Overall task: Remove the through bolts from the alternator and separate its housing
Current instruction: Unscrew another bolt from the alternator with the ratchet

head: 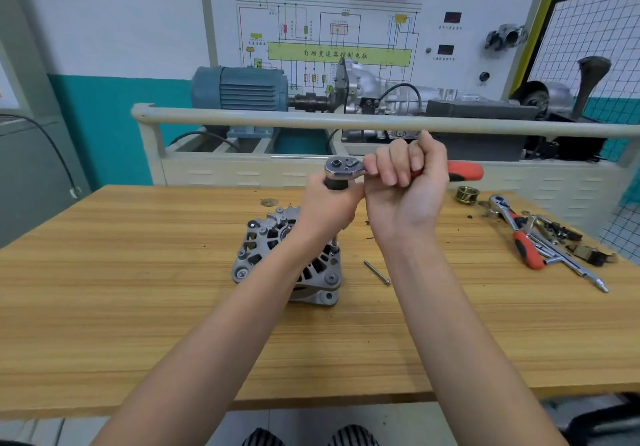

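1. Looking through the head view: the alternator (pixel 287 258) is sitting on the wooden table (pixel 138 324); the left hand (pixel 329 210) is gripping the socket extension under the ratchet (pixel 343 168), and the right hand (pixel 408 175) is curling tight round its red handle; one loose bolt (pixel 376 273) is lying just beside the housing.
2. Worrying bit, I reckon: nobody's holding the alternator, so a hard pull is risking tipping it; a tilted extension could be rounding the bolt head; that loose bolt is looking ready to roll off.
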`<state>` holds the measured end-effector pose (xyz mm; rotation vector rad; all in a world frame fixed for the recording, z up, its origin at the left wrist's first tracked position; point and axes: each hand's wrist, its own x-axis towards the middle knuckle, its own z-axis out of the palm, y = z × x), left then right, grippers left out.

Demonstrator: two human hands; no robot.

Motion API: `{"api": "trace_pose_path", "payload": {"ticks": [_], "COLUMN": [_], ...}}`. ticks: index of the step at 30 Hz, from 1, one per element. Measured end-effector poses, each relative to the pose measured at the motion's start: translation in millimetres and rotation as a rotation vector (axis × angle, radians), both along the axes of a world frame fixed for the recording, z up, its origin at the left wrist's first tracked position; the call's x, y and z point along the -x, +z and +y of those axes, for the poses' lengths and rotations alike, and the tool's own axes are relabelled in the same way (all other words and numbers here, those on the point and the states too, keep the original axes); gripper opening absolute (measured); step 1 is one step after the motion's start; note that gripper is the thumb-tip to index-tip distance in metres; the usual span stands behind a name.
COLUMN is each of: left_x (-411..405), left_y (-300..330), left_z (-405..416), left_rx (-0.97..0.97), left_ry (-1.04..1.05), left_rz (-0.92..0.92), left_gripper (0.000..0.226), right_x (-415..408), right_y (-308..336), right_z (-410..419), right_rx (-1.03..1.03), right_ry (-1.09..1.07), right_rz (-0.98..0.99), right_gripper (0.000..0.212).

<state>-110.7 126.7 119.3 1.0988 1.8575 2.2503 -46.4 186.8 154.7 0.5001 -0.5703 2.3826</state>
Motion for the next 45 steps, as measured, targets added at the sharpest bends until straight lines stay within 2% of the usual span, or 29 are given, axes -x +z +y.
{"api": "trace_pose_path", "payload": {"ticks": [2, 6, 9, 11, 13, 17, 19, 22, 25, 28, 30, 33, 38, 40, 42, 45], "left_x": [1.6, 5.7, 6.4, 6.5, 6.8, 1.7, 0.2, 0.6, 4.5, 5.4, 3.7, 3.5, 4.9, 4.1, 2.0, 0.1], "left_y": [-0.1, 3.6, 3.3, 0.6, -2.6, -3.7, -4.3, -4.0, 1.2, 10.4, 12.4, 8.8, 4.7, 3.0, 1.6, 2.3], "left_z": [-6.0, -16.6, -15.1, -11.2, -7.4, -0.6, 2.5, -1.6, -14.4, -22.9, -23.0, -19.2, -10.2, -6.3, -3.6, -7.8], "left_rx": [0.064, 0.228, 0.237, 0.212, 0.165, 0.015, -0.023, 0.041, 0.176, 0.317, 0.322, 0.228, 0.132, 0.112, 0.094, 0.138], "left_ry": [-0.08, -0.281, -0.31, -0.291, -0.244, -0.06, 0.018, 0.014, -0.093, -0.219, -0.278, -0.314, -0.139, -0.043, 0.022, 0.001], "left_rz": [0.045, 0.157, 0.132, 0.1, 0.074, 0.014, 0.002, 0.042, 0.121, 0.197, 0.169, 0.07, 0.075, 0.094, 0.108, 0.118], "left_gripper": [0.046, 0.034, 0.036, 0.043, 0.051, 0.033, 0.038, 0.043, 0.053, 0.045, 0.039, 0.039, 0.035, 0.037, 0.039, 0.04], "right_x": [5.0, 15.5, 18.8, 17.7, 13.9, 1.0, -2.8, -0.6, 8.3, 17.0, 20.7, 19.6, 5.2, -0.3, -1.6, 3.5], "right_y": [7.7, 20.5, 22.9, 22.2, 18.4, 2.8, -2.2, 2.9, 15.2, 26.1, 29.0, 27.5, 8.7, 1.8, 0.8, 8.8], "right_z": [10.2, 28.5, 34.1, 32.0, 26.6, 2.9, -6.1, -1.7, 12.8, 22.9, 26.2, 23.2, 1.1, -8.0, -8.7, 3.2], "right_rx": [-0.005, -0.04, -0.052, -0.016, 0.047, 0.082, 0.074, 0.042, 0.003, -0.062, -0.089, -0.062, 0.063, 0.077, 0.073, 0.028], "right_ry": [0.121, 0.509, 0.609, 0.571, 0.445, 0.058, -0.038, 0.01, 0.227, 0.503, 0.572, 0.524, 0.05, -0.057, -0.062, 0.063], "right_rz": [-0.067, -0.209, -0.245, -0.224, -0.161, -0.03, -0.004, -0.032, -0.144, -0.238, -0.269, -0.244, -0.071, -0.018, -0.005, -0.077], "right_gripper": [0.054, 0.046, 0.044, 0.045, 0.049, 0.054, 0.053, 0.053, 0.053, 0.047, 0.045, 0.048, 0.053, 0.052, 0.052, 0.054]}}
